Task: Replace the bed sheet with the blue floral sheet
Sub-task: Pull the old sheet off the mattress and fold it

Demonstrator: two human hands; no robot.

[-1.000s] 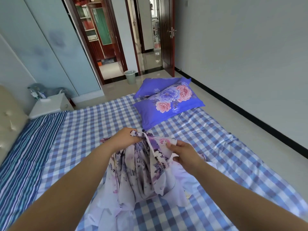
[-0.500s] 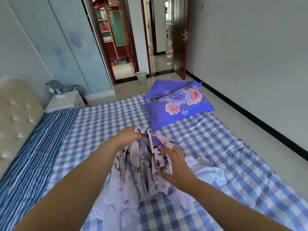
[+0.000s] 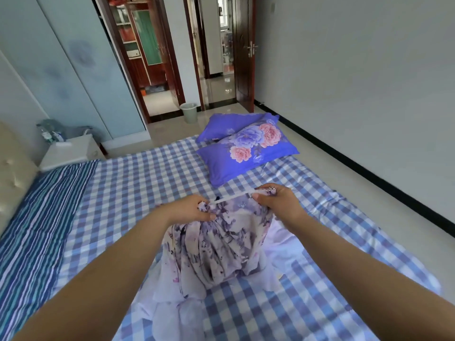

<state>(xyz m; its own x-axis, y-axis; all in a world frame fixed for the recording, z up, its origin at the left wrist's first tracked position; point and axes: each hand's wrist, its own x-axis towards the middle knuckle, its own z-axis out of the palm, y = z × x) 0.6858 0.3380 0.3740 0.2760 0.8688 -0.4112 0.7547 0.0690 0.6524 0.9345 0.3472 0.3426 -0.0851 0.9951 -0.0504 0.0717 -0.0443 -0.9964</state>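
A pale floral sheet (image 3: 219, 247) with purple flowers hangs bunched above the bed, its lower folds resting on the blue checked sheet (image 3: 138, 183) that covers the mattress. My left hand (image 3: 190, 209) grips a gathered part of the sheet's top edge. My right hand (image 3: 275, 201) pinches the same edge further right, so a short strip of hem is stretched between the two hands. Both forearms reach in from the bottom of the frame.
Two blue floral pillows (image 3: 248, 150) lie at the far side of the bed. A striped cloth (image 3: 37, 217) covers the left part by the padded headboard (image 3: 14, 168). A white nightstand (image 3: 69, 152), a bin (image 3: 189, 112) and open doors (image 3: 243, 52) stand beyond.
My right hand has slid right along the floral sheet's edge, away from my left hand, pulling the hem taut between them. The bunched cloth has lifted a little.
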